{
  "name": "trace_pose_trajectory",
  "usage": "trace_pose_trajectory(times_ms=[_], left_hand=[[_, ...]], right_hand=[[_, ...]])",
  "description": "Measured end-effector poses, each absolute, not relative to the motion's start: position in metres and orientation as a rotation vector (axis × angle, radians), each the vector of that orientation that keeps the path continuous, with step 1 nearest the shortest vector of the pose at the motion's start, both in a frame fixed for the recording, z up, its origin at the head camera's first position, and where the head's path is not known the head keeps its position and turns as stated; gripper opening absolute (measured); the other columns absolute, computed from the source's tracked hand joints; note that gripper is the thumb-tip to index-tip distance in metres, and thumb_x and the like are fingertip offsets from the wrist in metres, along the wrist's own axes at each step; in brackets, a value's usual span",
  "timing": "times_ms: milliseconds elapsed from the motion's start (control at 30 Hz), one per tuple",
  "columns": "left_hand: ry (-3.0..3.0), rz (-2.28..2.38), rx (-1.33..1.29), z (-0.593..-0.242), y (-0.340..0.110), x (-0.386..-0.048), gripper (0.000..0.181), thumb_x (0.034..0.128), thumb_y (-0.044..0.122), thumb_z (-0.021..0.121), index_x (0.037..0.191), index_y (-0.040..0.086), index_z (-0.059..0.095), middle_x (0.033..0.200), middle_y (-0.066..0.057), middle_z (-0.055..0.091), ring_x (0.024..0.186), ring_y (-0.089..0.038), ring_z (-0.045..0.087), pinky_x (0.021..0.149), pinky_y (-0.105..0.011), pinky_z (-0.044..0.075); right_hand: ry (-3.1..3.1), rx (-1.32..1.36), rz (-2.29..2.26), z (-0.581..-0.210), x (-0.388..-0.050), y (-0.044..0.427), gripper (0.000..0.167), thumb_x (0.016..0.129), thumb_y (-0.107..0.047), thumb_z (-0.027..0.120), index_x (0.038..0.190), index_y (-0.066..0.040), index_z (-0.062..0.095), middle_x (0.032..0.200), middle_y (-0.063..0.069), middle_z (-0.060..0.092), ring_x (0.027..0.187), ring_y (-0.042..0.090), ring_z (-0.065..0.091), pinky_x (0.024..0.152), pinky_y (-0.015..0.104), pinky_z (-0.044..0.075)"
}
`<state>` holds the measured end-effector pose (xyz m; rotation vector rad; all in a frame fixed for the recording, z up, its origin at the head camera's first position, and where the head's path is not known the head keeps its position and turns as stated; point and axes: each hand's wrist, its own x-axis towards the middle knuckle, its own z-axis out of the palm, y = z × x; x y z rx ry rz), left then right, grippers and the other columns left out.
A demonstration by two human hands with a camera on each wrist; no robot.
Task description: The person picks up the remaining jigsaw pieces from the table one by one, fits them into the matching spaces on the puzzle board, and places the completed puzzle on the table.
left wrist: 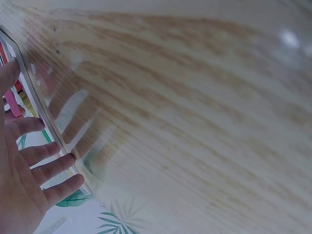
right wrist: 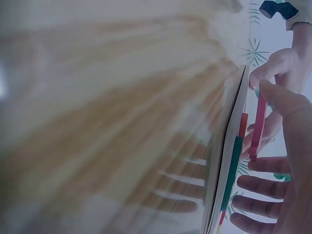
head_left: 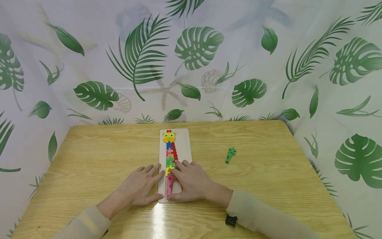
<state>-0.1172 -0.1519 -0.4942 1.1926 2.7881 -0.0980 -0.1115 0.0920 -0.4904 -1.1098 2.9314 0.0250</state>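
Observation:
A pale puzzle board lies on the table with a giraffe puzzle on it. The yellow giraffe head is at its far end, with blue, pink, green and yellow neck pieces below and a red toothed piece beside them. My right hand pinches a long pink puzzle piece between thumb and index finger, over the near part of the board. My left hand has its fingers spread along the board's left edge, thumb near the lower corner. The right hand hides part of the board.
A loose green puzzle piece lies on the wooden table to the right of the board. A leaf-patterned cloth stands behind and at both sides. A small black object is at the right sleeve.

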Motion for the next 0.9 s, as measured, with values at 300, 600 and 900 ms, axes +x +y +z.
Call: trace_pose_trajectory(times_ms=[300, 600, 900], left_hand=[[2.775, -0.100, 1.182, -0.4946, -0.1514, -0.1174, 0.081, 0.0992, 0.071, 0.050, 0.157, 0.015, 0.051, 0.166, -0.018, 0.045, 0.146, -0.038, 0.054, 0.119, -0.053, 0.050], [2.776, -0.107, 1.185, -0.4950, -0.1511, -0.1175, 0.080, 0.0991, 0.071, 0.051, 0.157, 0.015, 0.051, 0.166, -0.017, 0.046, 0.146, -0.038, 0.054, 0.119, -0.052, 0.050], [2.782, -0.113, 1.191, -0.4942, -0.1517, -0.1171, 0.081, 0.0990, 0.070, 0.052, 0.157, 0.014, 0.051, 0.166, -0.018, 0.046, 0.146, -0.038, 0.054, 0.119, -0.052, 0.050]], right_hand=[[2.909, -1.121, 0.113, -0.4931, -0.1125, 0.0876, 0.091, 0.086, -0.090, 0.049, 0.142, -0.021, 0.065, 0.130, 0.001, 0.066, 0.111, 0.019, 0.062, 0.087, 0.034, 0.059], [2.898, -1.114, 0.158, -0.4916, -0.1133, 0.0847, 0.091, 0.087, -0.091, 0.047, 0.143, -0.021, 0.064, 0.128, 0.002, 0.065, 0.107, 0.019, 0.059, 0.086, 0.034, 0.058], [2.903, -1.124, 0.181, -0.4895, -0.1128, 0.0830, 0.091, 0.086, -0.091, 0.049, 0.142, -0.021, 0.065, 0.126, 0.002, 0.064, 0.105, 0.018, 0.059, 0.082, 0.032, 0.057]])
